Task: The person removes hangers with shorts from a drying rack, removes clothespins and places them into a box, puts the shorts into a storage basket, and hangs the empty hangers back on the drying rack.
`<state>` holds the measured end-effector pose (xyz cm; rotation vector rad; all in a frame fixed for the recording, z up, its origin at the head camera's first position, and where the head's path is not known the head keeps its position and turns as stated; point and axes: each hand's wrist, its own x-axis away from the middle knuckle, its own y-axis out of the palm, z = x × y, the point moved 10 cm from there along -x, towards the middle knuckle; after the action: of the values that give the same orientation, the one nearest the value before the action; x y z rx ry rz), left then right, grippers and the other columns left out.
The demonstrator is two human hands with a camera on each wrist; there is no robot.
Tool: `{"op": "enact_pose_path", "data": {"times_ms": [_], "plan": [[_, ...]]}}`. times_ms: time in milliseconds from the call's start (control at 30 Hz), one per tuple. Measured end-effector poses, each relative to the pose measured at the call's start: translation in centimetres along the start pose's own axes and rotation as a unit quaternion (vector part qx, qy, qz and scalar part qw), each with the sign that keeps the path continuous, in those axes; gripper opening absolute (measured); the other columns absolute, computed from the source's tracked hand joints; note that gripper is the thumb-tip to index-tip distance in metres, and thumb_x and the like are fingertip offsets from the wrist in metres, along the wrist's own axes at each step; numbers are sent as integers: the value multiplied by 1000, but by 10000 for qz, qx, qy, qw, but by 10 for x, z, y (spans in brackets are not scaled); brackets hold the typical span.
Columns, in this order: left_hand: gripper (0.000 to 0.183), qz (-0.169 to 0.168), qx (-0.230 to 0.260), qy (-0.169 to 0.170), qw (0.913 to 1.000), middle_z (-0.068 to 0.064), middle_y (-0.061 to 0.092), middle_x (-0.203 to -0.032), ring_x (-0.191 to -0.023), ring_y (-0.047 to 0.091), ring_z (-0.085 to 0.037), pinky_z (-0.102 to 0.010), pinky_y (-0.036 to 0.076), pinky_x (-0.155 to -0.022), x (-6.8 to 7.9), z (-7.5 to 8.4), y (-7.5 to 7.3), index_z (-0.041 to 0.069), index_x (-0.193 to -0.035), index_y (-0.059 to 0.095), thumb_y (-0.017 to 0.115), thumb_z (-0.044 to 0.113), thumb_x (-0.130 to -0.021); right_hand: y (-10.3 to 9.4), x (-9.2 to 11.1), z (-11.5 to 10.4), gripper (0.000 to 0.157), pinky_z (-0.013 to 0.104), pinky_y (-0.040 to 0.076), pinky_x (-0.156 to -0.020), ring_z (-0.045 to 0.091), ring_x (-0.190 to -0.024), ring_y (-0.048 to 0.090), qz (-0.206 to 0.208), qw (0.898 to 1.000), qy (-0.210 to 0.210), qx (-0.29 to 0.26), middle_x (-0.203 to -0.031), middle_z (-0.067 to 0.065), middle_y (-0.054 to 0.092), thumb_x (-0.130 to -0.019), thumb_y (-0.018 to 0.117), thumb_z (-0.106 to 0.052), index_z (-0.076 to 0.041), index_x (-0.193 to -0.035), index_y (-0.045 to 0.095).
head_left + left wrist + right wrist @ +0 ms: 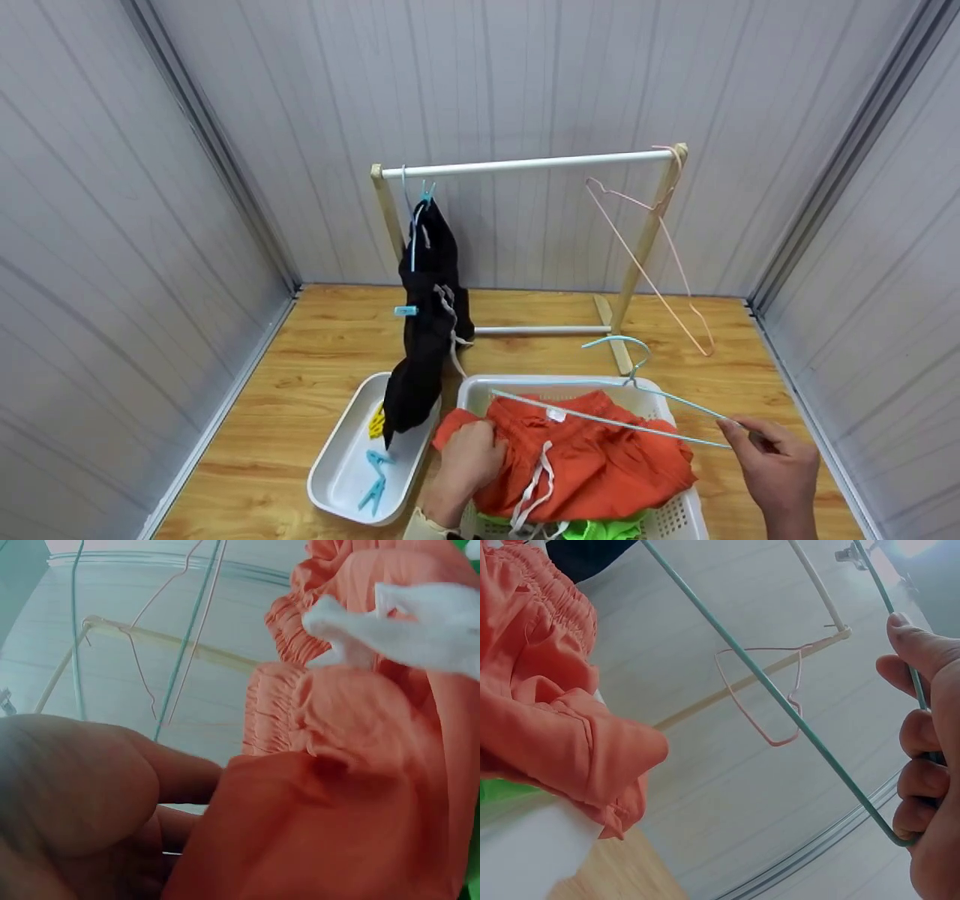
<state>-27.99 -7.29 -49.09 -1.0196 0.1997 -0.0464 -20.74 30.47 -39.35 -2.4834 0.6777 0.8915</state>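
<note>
Orange shorts (592, 465) with a gathered waistband and a white drawstring lie spread over the white basket (686, 517). My left hand (472, 457) grips the cloth near the left end of the waistband; in the left wrist view its thumb and fingers close on the orange fabric. With my right hand (776, 457) I hold a light blue wire hanger (697, 405) by one end corner. Its hook points up and back, and its bars pass over the shorts. The right wrist view shows the right fingers curled round the hanger wire (780, 697).
Behind the basket stands a rack with a white rail (525, 163). Black clothing (431, 300) hangs at its left on a hanger with blue clips. A pink hanger (637, 262) hangs at the right. A white tray (330, 480) holds yellow and blue clothespins. Bright green cloth (607, 529) lies beneath the shorts.
</note>
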Motion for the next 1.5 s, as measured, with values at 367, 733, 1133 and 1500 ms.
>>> {"op": "enact_pose_path", "data": {"times_ms": [367,733,1133,1500], "plan": [[19,-1353,563,-247,9889,-4,58,-74,-66,53,-19,-37,46,-62,4,-1,30,4,-92,64,66,22,-88,3,3,28,11,16,33,-44,4,-43,43,153,9971,748,43,-55,-1,61,-72,77,14,5,-76,74],[52,-1916,609,-230,9793,-14,62,-114,-102,58,-26,-45,46,-92,8,-1,44,-6,-126,55,68,27,-88,12,6,33,7,14,40,-48,4,-53,57,-57,9949,988,208,-67,-5,68,-78,77,6,1,-83,75],[46,-2046,891,-191,9746,-9,62,-111,-99,55,-22,-42,45,-90,12,3,40,-2,-125,56,66,27,-91,34,13,25,18,18,44,-53,14,-55,57,-837,9831,1610,237,-62,2,63,-87,71,-1,-2,-105,71],[27,-1711,1356,547,9743,-4,67,-95,-86,60,-13,-37,50,-80,21,22,-10,5,-111,68,60,26,-95,52,20,14,17,23,39,-40,12,-43,46,-1142,9629,1859,-1588,-71,16,66,-92,58,11,11,-108,65]]}}
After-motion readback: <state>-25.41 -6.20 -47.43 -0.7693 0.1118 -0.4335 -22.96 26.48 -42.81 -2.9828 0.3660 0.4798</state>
